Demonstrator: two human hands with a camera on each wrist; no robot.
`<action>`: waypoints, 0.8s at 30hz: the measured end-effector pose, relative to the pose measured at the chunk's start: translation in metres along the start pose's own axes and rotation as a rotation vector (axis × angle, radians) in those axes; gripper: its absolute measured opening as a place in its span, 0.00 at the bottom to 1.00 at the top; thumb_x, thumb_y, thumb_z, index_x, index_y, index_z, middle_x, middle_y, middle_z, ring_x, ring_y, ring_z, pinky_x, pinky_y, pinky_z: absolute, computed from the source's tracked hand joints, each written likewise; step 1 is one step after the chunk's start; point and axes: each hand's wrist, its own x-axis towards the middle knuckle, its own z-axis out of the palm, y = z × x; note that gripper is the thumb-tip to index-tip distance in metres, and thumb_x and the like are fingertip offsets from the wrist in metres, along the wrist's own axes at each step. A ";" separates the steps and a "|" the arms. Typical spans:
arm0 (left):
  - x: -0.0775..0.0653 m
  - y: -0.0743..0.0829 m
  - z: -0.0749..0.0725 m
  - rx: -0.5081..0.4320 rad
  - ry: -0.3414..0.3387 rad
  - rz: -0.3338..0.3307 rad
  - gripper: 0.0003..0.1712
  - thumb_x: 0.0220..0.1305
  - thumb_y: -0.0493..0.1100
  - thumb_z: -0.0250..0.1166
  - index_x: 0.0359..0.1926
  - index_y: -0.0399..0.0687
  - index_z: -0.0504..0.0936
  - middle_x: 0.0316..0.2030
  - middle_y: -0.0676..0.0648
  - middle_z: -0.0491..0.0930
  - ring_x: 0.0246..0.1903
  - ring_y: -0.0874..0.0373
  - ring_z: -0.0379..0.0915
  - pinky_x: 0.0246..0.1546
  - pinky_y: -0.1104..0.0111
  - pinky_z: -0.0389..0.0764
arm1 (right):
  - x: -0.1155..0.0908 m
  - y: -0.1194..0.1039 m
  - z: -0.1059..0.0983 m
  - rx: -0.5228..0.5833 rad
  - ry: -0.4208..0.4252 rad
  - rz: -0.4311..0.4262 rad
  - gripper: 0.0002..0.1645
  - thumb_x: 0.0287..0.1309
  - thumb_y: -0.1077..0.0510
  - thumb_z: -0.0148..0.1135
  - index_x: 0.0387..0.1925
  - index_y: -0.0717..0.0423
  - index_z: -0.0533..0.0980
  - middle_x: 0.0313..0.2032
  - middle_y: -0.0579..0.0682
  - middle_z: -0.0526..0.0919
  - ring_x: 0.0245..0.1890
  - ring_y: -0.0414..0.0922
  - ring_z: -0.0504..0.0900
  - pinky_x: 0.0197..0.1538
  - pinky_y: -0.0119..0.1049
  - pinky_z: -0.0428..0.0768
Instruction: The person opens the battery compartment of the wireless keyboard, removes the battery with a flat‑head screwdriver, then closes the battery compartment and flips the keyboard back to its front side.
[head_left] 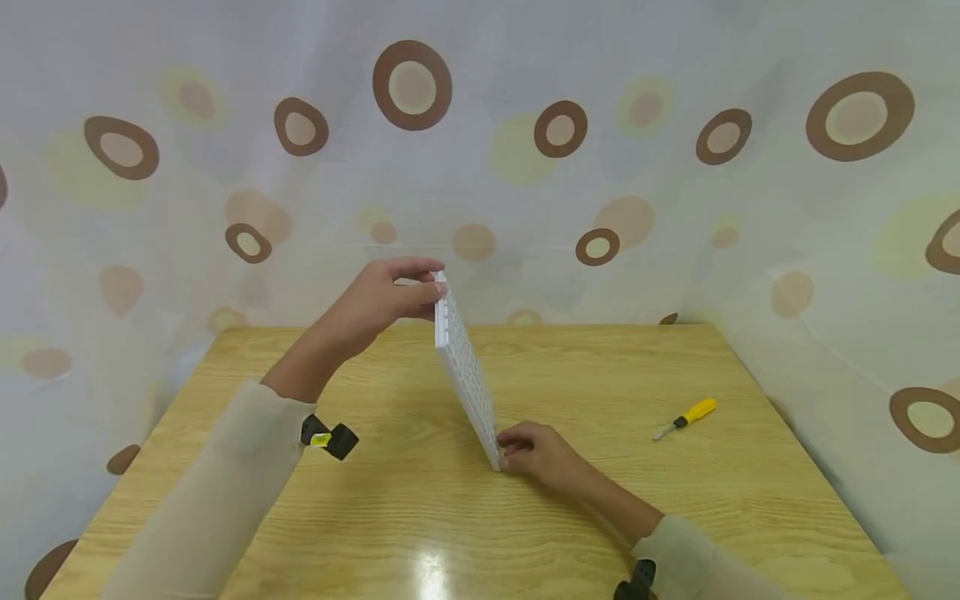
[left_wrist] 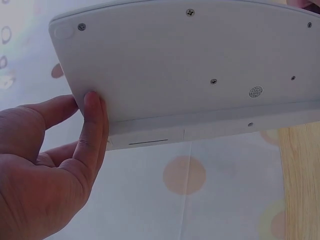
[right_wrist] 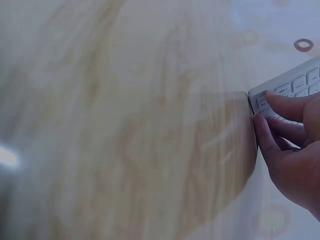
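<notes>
A white keyboard (head_left: 467, 371) is held on a steep slant above the wooden table, its keys facing right. My left hand (head_left: 367, 304) pinches the raised far end between thumb and fingers. In the left wrist view the white underside (left_wrist: 165, 60) shows several small screws and a round sticker; the fingers lie against this side. Low down, my right hand (head_left: 551, 458) grips the near end, close to the tabletop. The right wrist view has the thumb over the corner keys (right_wrist: 283, 90) and other fingers at the edge. Whether the lower end touches the table, I cannot tell.
A screwdriver (head_left: 697, 410) with a yellow and black handle lies on the right side of the table (head_left: 600, 367). Pale cloth (head_left: 480, 167) with brown rings hangs behind and beside the table. A small black device (head_left: 328, 437) sits on the left sleeve.
</notes>
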 end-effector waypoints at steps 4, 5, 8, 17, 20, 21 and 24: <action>0.004 0.002 0.005 -0.005 -0.003 0.009 0.31 0.70 0.43 0.63 0.70 0.38 0.70 0.53 0.39 0.73 0.42 0.49 0.86 0.52 0.57 0.83 | 0.000 -0.001 0.003 -0.011 -0.009 0.011 0.25 0.65 0.56 0.67 0.58 0.64 0.77 0.51 0.53 0.80 0.49 0.46 0.79 0.51 0.33 0.79; 0.005 0.003 0.005 -0.005 -0.003 0.009 0.30 0.70 0.43 0.63 0.70 0.38 0.70 0.53 0.39 0.73 0.41 0.49 0.86 0.51 0.58 0.83 | 0.000 -0.002 0.002 -0.009 -0.013 0.013 0.25 0.65 0.55 0.67 0.59 0.64 0.77 0.52 0.53 0.80 0.50 0.47 0.79 0.52 0.34 0.80; 0.006 0.005 0.008 -0.010 -0.003 0.011 0.30 0.70 0.42 0.63 0.69 0.38 0.70 0.52 0.39 0.72 0.41 0.49 0.86 0.51 0.59 0.83 | -0.003 -0.006 -0.003 -0.005 -0.023 0.007 0.27 0.66 0.55 0.66 0.61 0.65 0.75 0.53 0.55 0.80 0.51 0.48 0.79 0.53 0.34 0.80; 0.016 0.010 0.021 -0.014 -0.011 0.033 0.30 0.69 0.43 0.64 0.69 0.39 0.71 0.52 0.40 0.74 0.41 0.48 0.87 0.52 0.57 0.83 | -0.005 -0.085 -0.060 0.084 0.118 -0.123 0.25 0.69 0.51 0.63 0.63 0.55 0.74 0.58 0.55 0.80 0.58 0.50 0.80 0.57 0.39 0.80; 0.020 0.011 0.024 -0.009 -0.013 0.034 0.31 0.69 0.44 0.65 0.69 0.41 0.71 0.52 0.40 0.75 0.41 0.47 0.87 0.50 0.58 0.83 | -0.008 -0.125 -0.074 0.108 0.154 -0.189 0.24 0.68 0.49 0.64 0.62 0.50 0.76 0.58 0.50 0.80 0.58 0.48 0.80 0.59 0.40 0.79; 0.022 0.012 0.026 -0.007 -0.016 0.036 0.31 0.69 0.44 0.65 0.70 0.41 0.71 0.52 0.40 0.75 0.41 0.47 0.87 0.50 0.59 0.84 | -0.009 -0.136 -0.078 0.111 0.160 -0.207 0.24 0.67 0.49 0.65 0.62 0.49 0.76 0.58 0.49 0.80 0.58 0.47 0.81 0.59 0.40 0.79; 0.027 0.013 0.031 0.000 -0.023 0.041 0.31 0.69 0.44 0.65 0.69 0.41 0.71 0.52 0.40 0.75 0.41 0.48 0.87 0.48 0.60 0.84 | -0.013 -0.164 -0.086 0.110 0.164 -0.248 0.23 0.68 0.49 0.65 0.61 0.48 0.76 0.57 0.49 0.81 0.57 0.46 0.81 0.60 0.40 0.79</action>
